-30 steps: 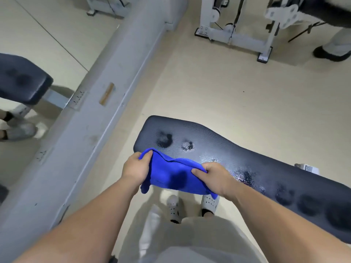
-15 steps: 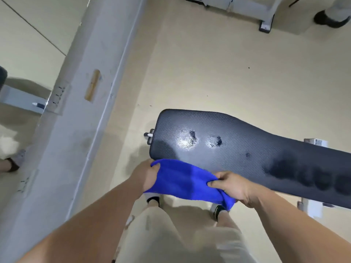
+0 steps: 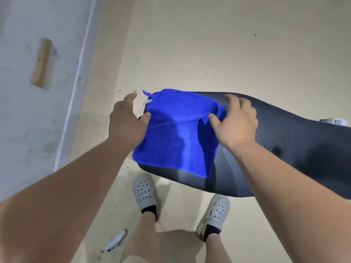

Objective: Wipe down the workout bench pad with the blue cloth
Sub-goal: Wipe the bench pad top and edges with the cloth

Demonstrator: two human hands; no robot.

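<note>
- We find the blue cloth (image 3: 178, 133) spread over the left end of the dark, woven-textured bench pad (image 3: 281, 141), creased, a small loop at its far left corner.
- Our left hand (image 3: 126, 124) pinches its left edge; our right hand (image 3: 234, 122) grips its right side, fingers spread.
- Motion blur softens both hands; the pad's right end runs out of frame.

A cloth (image 3: 178, 133) lies spread over the left end of a bench pad (image 3: 284, 141). The left hand (image 3: 126, 126) sits at its nine o'clock edge, the right hand (image 3: 234, 122) at three o'clock. Two shoes (image 3: 145, 190) stand on the floor (image 3: 209, 44) at six o'clock.
</note>
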